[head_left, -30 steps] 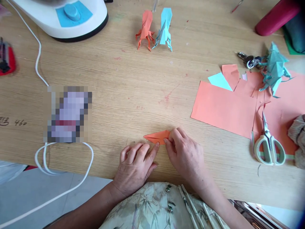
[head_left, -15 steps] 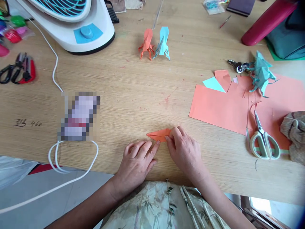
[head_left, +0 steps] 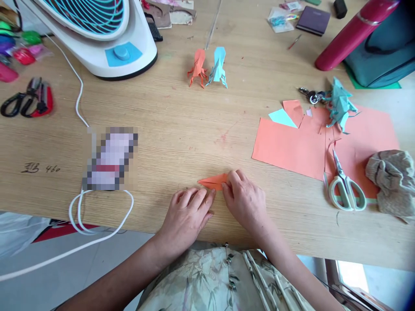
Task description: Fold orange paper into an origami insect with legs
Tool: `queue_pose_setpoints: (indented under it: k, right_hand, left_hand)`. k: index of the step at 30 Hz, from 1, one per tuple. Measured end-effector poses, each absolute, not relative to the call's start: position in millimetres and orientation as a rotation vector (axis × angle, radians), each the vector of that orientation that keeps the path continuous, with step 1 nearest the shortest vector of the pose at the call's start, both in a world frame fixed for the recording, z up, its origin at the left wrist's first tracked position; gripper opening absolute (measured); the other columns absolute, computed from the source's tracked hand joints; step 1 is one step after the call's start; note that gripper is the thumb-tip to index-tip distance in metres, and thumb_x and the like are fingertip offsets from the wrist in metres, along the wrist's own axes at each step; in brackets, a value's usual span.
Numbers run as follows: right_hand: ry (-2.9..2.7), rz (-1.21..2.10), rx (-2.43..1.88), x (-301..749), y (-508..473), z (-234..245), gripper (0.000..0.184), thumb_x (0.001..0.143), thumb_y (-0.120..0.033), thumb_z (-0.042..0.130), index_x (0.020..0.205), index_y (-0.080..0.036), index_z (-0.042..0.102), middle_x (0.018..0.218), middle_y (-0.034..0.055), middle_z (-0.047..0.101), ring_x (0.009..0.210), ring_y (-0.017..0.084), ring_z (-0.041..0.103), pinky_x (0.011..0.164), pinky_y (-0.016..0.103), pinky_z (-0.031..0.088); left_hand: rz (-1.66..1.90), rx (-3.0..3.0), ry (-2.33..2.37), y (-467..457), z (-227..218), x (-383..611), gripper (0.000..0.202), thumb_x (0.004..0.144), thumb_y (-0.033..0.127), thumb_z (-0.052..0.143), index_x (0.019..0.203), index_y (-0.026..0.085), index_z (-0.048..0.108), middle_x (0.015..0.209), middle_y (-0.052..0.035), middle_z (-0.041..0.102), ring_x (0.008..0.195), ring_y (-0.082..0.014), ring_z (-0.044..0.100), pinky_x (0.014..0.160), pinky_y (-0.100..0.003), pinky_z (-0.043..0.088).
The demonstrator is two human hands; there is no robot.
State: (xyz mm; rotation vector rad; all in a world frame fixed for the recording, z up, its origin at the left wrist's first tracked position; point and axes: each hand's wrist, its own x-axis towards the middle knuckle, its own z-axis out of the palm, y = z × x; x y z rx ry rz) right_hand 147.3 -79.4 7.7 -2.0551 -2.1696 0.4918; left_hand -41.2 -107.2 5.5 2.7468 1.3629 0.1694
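Note:
A small folded orange paper piece, pointed at its left end, lies flat on the wooden table near the front edge. My right hand covers its right end, thumb and fingers pinched on the paper. My left hand rests flat on the table with fingers stretched out, the fingertips touching the paper's near edge.
Orange paper sheets with green-handled scissors and a crumpled cloth lie right. Orange and blue origami figures stand at the back, a teal one right. A white fan, its cable and red scissors are left.
The camera has tilted up, so more of the table's far side shows. Both hands and the orange paper stay in nearly the same place.

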Motion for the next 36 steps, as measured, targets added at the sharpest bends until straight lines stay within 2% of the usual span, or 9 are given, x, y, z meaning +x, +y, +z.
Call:
queue_pose_setpoints:
  k: [4, 7, 12, 16, 20, 25, 28, 32, 36]
  right_hand:
    - [-2.137, 0.611, -1.927, 156.5, -78.4, 5.7, 0.015, 0.099, -0.023, 0.052, 0.085, -0.023, 0.048, 0.089, 0.0026, 0.063, 0.069, 0.017, 0.057, 0.055, 0.027, 0.027]
    - [-2.066, 0.718, -1.774, 165.3, -80.4, 5.7, 0.016, 0.095, -0.016, 0.054, 0.082, -0.023, 0.046, 0.085, 0.0014, 0.059, 0.069, 0.016, 0.055, 0.059, 0.027, 0.034]
    - [-1.920, 0.865, -1.569, 178.5, -81.8, 15.0, 0.015, 0.094, -0.011, 0.051, 0.085, -0.022, 0.052, 0.079, -0.0009, 0.059, 0.066, 0.014, 0.054, 0.061, 0.025, 0.040]
    - [-1.894, 0.688, -1.674, 184.4, -71.2, 15.0, 0.009, 0.095, -0.015, 0.054, 0.094, -0.021, 0.060, 0.092, 0.0029, 0.064, 0.072, 0.015, 0.059, 0.066, 0.028, 0.044]
    - [-1.970, 0.702, -1.699, 181.5, -58.3, 5.1, 0.010, 0.095, -0.018, 0.054, 0.100, -0.021, 0.063, 0.099, 0.0074, 0.063, 0.082, 0.020, 0.064, 0.076, 0.034, 0.050]
    - [-2.066, 0.635, -1.673, 172.7, -58.4, 3.2, 0.011, 0.092, -0.012, 0.057, 0.097, -0.020, 0.064, 0.098, 0.0080, 0.061, 0.088, 0.023, 0.062, 0.077, 0.035, 0.049]
    - [-2.056, 0.539, -1.614, 173.2, -69.5, 5.9, 0.014, 0.097, -0.012, 0.054, 0.104, -0.018, 0.065, 0.101, 0.0088, 0.062, 0.089, 0.022, 0.060, 0.079, 0.035, 0.048]
    - [-2.178, 0.362, -1.514, 180.1, -91.1, 5.7, 0.020, 0.101, -0.012, 0.049, 0.104, -0.019, 0.067, 0.099, 0.0080, 0.066, 0.089, 0.022, 0.058, 0.080, 0.038, 0.043]
    - [-2.311, 0.283, -1.412, 187.9, -105.4, 3.3, 0.027, 0.101, -0.010, 0.050, 0.120, -0.020, 0.067, 0.112, 0.0091, 0.071, 0.095, 0.023, 0.059, 0.083, 0.039, 0.042]
  left_hand:
    - [0.153, 2.747, 1.383, -106.3, 7.0, -37.4, 0.045, 0.095, 0.031, 0.068, 0.137, 0.020, 0.060, 0.122, -0.0081, 0.067, 0.109, -0.0258, 0.055, 0.090, -0.042, 0.041]
    - [0.143, 2.791, 1.398, -107.1, 5.9, -30.7, 0.050, 0.094, 0.036, 0.069, 0.142, 0.027, 0.057, 0.119, -0.0082, 0.066, 0.107, -0.0272, 0.054, 0.089, -0.043, 0.042]
    - [0.108, 2.795, 1.397, -104.0, 2.6, -23.1, 0.055, 0.093, 0.046, 0.068, 0.144, 0.029, 0.056, 0.119, -0.0101, 0.063, 0.106, -0.0289, 0.052, 0.089, -0.044, 0.041]
    - [0.119, 2.785, 1.331, -95.7, 3.1, -25.7, 0.050, 0.096, 0.043, 0.065, 0.143, 0.029, 0.057, 0.121, -0.0098, 0.063, 0.111, -0.0291, 0.052, 0.092, -0.045, 0.040]
    - [0.101, 2.767, 1.285, -90.5, 4.8, -28.1, 0.046, 0.097, 0.038, 0.064, 0.142, 0.029, 0.057, 0.124, -0.0085, 0.064, 0.112, -0.0284, 0.052, 0.093, -0.045, 0.040]
    - [0.078, 2.774, 1.291, -91.3, 3.8, -27.2, 0.047, 0.096, 0.037, 0.066, 0.141, 0.026, 0.057, 0.122, -0.0085, 0.064, 0.115, -0.0289, 0.052, 0.094, -0.046, 0.041]
    - [0.091, 2.771, 1.289, -91.8, 3.2, -27.1, 0.049, 0.096, 0.037, 0.067, 0.143, 0.027, 0.055, 0.122, -0.0079, 0.065, 0.114, -0.0285, 0.053, 0.094, -0.045, 0.041]
    - [0.112, 2.828, 1.244, -91.0, 2.8, -27.2, 0.047, 0.097, 0.035, 0.065, 0.142, 0.023, 0.056, 0.126, -0.0073, 0.065, 0.114, -0.0268, 0.054, 0.096, -0.044, 0.039]
    - [0.141, 2.933, 1.163, -89.2, 1.4, -25.9, 0.036, 0.103, 0.029, 0.055, 0.137, 0.017, 0.060, 0.135, -0.0067, 0.064, 0.116, -0.0234, 0.054, 0.098, -0.041, 0.039]
